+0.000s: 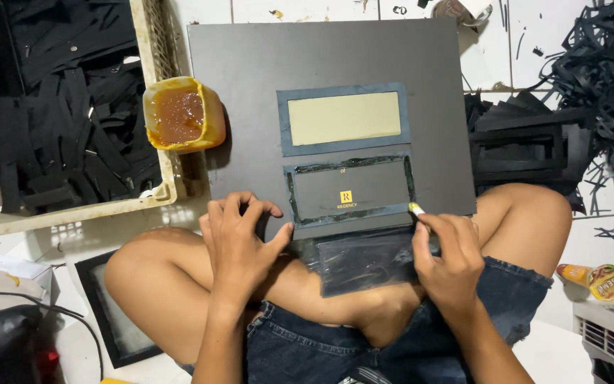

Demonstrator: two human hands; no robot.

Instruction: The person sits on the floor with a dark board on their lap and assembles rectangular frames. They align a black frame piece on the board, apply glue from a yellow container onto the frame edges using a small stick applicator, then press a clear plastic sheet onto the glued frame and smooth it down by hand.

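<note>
Spreading glue round a dark card frame on a big board, seated cross-legged on the floor.

Head view: left hand (pixel 239 238) lies open, fingers spread, pressing the near edge of the grey board (pixel 250 78) that rests across the knees. Right hand (pixel 449 259) pinches a small yellow-tipped stick (pixel 416 209), tip touching the right edge of the lower card frame (pixel 349 190), whose border looks wet. Second frame with pale centre (pixel 344 118) sits just above. Tub of brown glue (pixel 180 114) stands at the board's left edge, beside a crate of black strips (pixel 72 142). Judgement: keep the glue line thin and even, and hold the board flat.
</note>
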